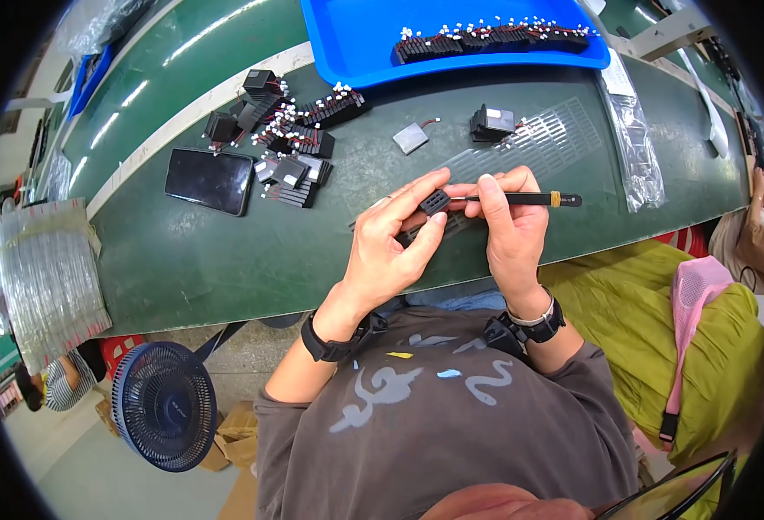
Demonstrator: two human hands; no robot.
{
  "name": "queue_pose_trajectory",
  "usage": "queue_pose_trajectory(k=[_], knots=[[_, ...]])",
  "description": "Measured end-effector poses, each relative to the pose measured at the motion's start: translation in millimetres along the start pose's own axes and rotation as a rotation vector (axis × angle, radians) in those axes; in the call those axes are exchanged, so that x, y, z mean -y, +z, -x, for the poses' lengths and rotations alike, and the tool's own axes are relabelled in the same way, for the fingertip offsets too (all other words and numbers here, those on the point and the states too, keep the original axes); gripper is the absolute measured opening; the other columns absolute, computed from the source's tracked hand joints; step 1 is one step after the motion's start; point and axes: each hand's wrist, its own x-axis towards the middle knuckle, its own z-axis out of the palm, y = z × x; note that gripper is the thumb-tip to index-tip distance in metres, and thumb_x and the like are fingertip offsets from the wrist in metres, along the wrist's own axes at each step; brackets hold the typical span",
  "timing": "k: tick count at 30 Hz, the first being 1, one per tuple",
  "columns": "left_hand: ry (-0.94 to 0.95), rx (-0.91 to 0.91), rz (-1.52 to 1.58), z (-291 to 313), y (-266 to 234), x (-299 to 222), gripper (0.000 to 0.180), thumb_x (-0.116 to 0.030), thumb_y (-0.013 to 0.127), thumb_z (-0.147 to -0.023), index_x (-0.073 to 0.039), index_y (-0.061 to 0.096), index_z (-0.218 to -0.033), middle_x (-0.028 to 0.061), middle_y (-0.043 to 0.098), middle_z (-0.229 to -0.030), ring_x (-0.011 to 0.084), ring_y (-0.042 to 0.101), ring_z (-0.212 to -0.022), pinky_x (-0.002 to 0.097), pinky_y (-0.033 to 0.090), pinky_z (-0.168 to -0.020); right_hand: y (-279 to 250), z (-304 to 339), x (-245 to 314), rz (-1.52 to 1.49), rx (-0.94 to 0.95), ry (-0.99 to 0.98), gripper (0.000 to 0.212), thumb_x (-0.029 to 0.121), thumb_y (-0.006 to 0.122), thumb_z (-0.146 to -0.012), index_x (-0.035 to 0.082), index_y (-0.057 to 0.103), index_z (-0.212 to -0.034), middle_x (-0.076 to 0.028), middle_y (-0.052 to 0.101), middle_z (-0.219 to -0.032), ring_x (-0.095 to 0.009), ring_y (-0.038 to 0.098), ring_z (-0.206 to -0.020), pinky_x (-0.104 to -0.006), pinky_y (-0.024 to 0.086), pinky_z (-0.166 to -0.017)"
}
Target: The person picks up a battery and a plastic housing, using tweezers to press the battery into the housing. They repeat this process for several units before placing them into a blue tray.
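Note:
My left hand [392, 238] pinches a small black block with slots in its face [435, 203] between thumb and fingertips, above the green table. My right hand [515, 227] grips a slim black hand tool with a yellow band near its end [533, 199]. The tool lies roughly level, its thin tip at the block's right side. Fingers hide part of that tip. Beyond my hands lie a flat silver battery-like piece with a short wire [411, 139] and a small stack of black pieces [492, 123]. A clear perforated sheet [542, 143] lies partly under my hands.
A blue tray [347, 74] at the back holds rows of black pieces with white connectors [494, 43]. Several similar wired stacks [299, 139] sit left of centre, beside a black phone [209, 181]. Clear plastic packaging [637, 156] lies right; a fan [164, 406] stands lower left.

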Motion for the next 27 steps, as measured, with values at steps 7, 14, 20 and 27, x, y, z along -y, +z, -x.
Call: queue_pose_trajectory(k=[7, 14, 20, 27], knots=[[0.005, -0.018, -0.014, 1.2, 0.3, 0.3, 0.041, 0.001, 0.063, -0.089, 0.0, 0.06, -0.13, 0.0178, 0.064, -0.126, 0.0195, 0.068, -0.102, 0.0292, 0.059, -0.083, 1.7, 1.8, -0.1, -0.042, -0.008, 0.015, 0.018, 0.012, 0.056, -0.101, 0.007, 0.049, -0.086, -0.011, 0.07, -0.087, -0.007, 0.061, -0.074, -0.0214, 0.048, -0.071], [0.006, -0.001, 0.033, 0.8, -0.4, 4.5, 0.041, 0.001, 0.063, -0.089, 0.0, 0.061, -0.13, 0.0175, 0.064, -0.124, 0.0184, 0.069, -0.098, 0.028, 0.058, -0.08, 0.4, 1.2, 0.6, 0.009, -0.002, 0.004, 0.018, 0.013, 0.056, -0.102, 0.007, 0.049, -0.086, -0.012, 0.07, -0.088, -0.007, 0.06, -0.074, -0.0214, 0.048, -0.071], [-0.026, -0.026, 0.034, 0.9, 2.4, 2.7, 0.039, 0.0, 0.066, -0.089, -0.001, 0.063, -0.128, 0.0172, 0.066, -0.122, 0.0184, 0.07, -0.097, 0.0279, 0.058, -0.078, 1.1, 0.6, 1.7, 0.001, 0.007, 0.004, 0.017, 0.013, 0.056, -0.102, 0.007, 0.049, -0.087, -0.013, 0.071, -0.089, -0.006, 0.059, -0.073, -0.0211, 0.048, -0.071], [-0.046, -0.056, 0.025, 2.7, 2.2, 4.5, 0.035, -0.002, 0.068, -0.088, -0.002, 0.066, -0.124, 0.0159, 0.067, -0.12, 0.0176, 0.071, -0.094, 0.0272, 0.059, -0.077, 0.9, 2.5, 1.8, 0.013, 0.021, 0.004, 0.016, 0.012, 0.055, -0.102, 0.006, 0.049, -0.088, -0.013, 0.071, -0.09, -0.006, 0.058, -0.073, -0.0211, 0.048, -0.071]])
